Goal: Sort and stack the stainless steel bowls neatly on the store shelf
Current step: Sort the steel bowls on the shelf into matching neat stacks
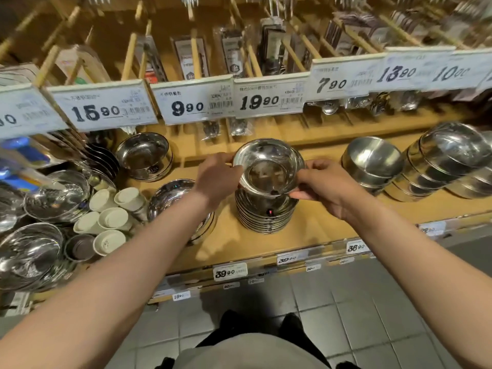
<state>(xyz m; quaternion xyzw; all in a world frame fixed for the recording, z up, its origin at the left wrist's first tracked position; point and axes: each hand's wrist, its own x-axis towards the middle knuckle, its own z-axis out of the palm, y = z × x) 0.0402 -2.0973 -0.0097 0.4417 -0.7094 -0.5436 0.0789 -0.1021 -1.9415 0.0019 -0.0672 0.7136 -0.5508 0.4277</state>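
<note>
Shop aisle: wooden shelf (314, 230) stocked with steel bowls (263, 214), price tags (103, 107) along edges.

Warm, fairly dim overhead store light, bright glare streaks on the steel bowls (450, 153) right of the fingers, soft shadows beneath both forearms, motion blur and wide-angle bending at frame edges

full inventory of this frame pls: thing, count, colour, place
top bowl: 1, silver, held over the stack
bowl stack: 1, silver, shelf centre
deep bowl: 1, silver, back left
flat bowl: 1, silver, under left forearm
pot stacks: several, silver, right
cups: about six, cream, left
mesh strainers: several, silver, far left
price tags: many, white, shelf rails
shelf: 1, tan
left hand: grips bowl rim
right hand: pinches bowl rim
</note>
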